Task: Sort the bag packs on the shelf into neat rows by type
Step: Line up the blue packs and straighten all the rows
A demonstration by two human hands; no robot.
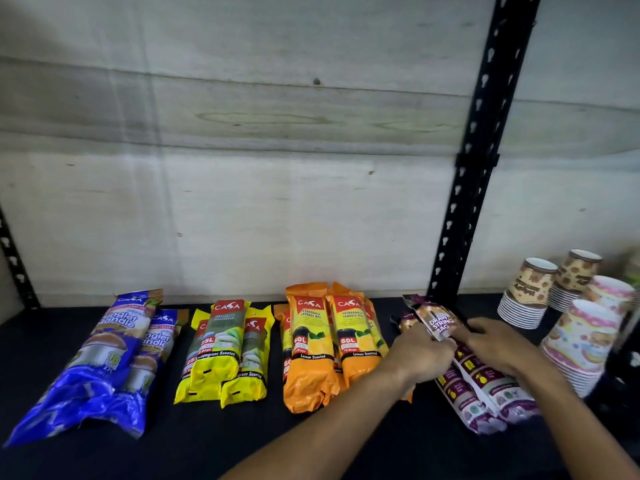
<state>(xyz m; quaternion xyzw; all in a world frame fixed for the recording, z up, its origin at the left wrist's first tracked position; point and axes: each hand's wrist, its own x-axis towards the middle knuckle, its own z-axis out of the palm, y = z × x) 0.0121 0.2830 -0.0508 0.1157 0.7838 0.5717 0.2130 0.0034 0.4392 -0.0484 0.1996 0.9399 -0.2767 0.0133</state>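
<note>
On the dark shelf (214, 441) lie bag packs in groups: blue packs (104, 368) at the left, yellow packs (223, 355) beside them, orange packs (329, 348) in the middle, and purple drawstring packs (485, 389) at the right. My left hand (424, 353) grips the left side of the purple packs, fingers curled at their edge. My right hand (495, 344) rests on top of the upper purple pack (438, 322), fingers bent over it. Part of the purple packs is hidden under both hands.
Stacks of paper cups (530, 296) stand at the right, with more patterned cups (581, 344) close to my right hand. A black perforated upright (474, 188) rises behind the purple packs. A pale board wall closes the back. Another upright stands at far left (14, 261).
</note>
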